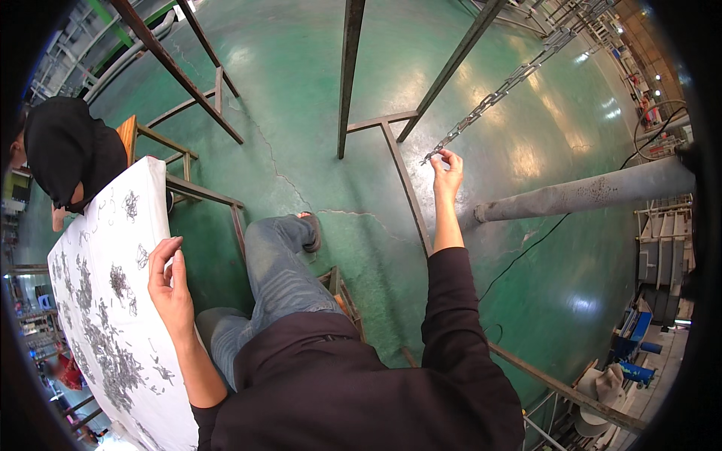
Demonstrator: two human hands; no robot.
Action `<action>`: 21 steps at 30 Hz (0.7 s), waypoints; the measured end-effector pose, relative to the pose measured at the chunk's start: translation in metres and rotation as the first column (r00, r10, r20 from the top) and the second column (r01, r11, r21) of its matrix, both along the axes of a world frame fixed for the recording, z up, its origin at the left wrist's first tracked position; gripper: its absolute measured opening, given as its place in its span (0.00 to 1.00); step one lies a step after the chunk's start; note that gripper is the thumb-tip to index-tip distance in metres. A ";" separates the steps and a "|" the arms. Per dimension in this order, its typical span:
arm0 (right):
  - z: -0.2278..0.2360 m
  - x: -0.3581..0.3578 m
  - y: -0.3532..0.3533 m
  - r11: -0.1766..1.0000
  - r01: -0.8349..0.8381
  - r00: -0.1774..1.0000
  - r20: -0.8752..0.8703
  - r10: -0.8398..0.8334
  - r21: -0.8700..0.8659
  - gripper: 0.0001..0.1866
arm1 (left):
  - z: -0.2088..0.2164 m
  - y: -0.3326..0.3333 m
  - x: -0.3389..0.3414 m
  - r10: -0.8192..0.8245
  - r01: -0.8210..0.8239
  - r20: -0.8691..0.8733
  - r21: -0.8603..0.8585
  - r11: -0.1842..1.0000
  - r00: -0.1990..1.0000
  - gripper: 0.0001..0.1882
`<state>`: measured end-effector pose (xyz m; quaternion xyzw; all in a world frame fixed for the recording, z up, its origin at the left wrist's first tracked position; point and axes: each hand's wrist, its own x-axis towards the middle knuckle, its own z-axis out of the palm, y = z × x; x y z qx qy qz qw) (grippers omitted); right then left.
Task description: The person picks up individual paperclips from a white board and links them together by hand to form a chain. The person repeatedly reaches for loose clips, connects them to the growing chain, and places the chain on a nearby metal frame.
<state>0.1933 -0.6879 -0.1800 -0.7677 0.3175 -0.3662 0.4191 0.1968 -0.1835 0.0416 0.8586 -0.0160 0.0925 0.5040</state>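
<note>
Head view: the right hand (449,177) reaches out to the lower end of a hanging metal chain (492,99), thumb and fingertips bent in close together and seemingly touching the last links; whether they truly pinch one I cannot tell. The left hand (171,289) is half curled above the near edge of a white-topped table (159,195), its thumb and forefinger only slightly apart; whether a small piece sits between them cannot be made out.

Small dark pieces (113,353) lie on that white surface in loose heaps and scattered strays, the largest spread lying toward the near half and smaller clusters farther up. A person in black (75,154) leans in at the table's far end, beside a wooden seat (129,139).

The chain slants up toward the upper right, past a brown metal frame (401,177) on the green floor (301,105). Below it runs a thick grey post (587,197). At the right rim stand grey box-like shapes (660,263), their contents unreadable, with blue objects (639,331) nearby.
</note>
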 end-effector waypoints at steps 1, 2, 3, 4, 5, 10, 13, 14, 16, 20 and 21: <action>-0.001 0.002 0.003 1.000 -0.001 1.000 0.029 0.002 -0.017 0.08 | 0.000 0.000 0.000 0.009 -0.009 0.004 0.012 1.000 1.000 0.10; -0.002 0.003 0.006 0.999 -0.002 0.998 0.062 0.005 -0.043 0.08 | 0.000 0.000 0.000 -0.001 0.001 -0.001 0.002 1.000 1.000 0.10; -0.003 0.003 0.009 0.999 0.001 0.998 0.062 0.001 -0.041 0.08 | 0.000 0.001 0.000 0.000 0.000 -0.005 0.006 1.000 1.000 0.10; -0.003 0.003 0.011 1.000 -0.005 0.998 0.058 0.007 -0.024 0.08 | 0.000 0.001 0.000 0.018 -0.018 -0.009 0.024 1.000 1.000 0.10; -0.005 0.003 0.014 1.000 -0.014 0.998 0.060 0.014 -0.011 0.08 | -0.001 0.002 0.000 0.000 0.000 -0.008 0.008 1.000 1.000 0.10; -0.013 0.004 0.025 0.997 0.015 0.997 0.083 -0.008 -0.080 0.09 | -0.003 0.005 -0.001 0.015 -0.015 -0.021 0.009 1.000 1.000 0.10; -0.019 0.006 0.030 0.999 0.018 0.997 0.081 -0.014 -0.048 0.08 | -0.004 0.007 -0.002 0.007 -0.006 -0.018 0.003 1.000 1.000 0.10; -0.020 0.007 0.032 0.999 0.021 0.997 0.077 -0.018 -0.038 0.08 | -0.005 0.007 -0.001 -0.003 0.003 -0.026 -0.010 1.000 1.000 0.10; -0.021 0.006 0.036 1.000 0.020 0.994 0.107 -0.020 0.007 0.07 | -0.005 0.008 -0.001 0.006 -0.006 -0.028 -0.005 1.000 1.000 0.10; -0.016 -0.001 0.043 0.991 0.032 0.985 0.163 -0.052 0.127 0.07 | -0.007 0.009 -0.002 -0.017 0.016 -0.024 -0.022 1.000 1.000 0.10; -0.015 -0.004 0.045 0.990 0.055 0.987 0.144 -0.074 0.129 0.07 | -0.008 0.009 -0.002 -0.015 0.015 -0.029 -0.014 1.000 0.999 0.10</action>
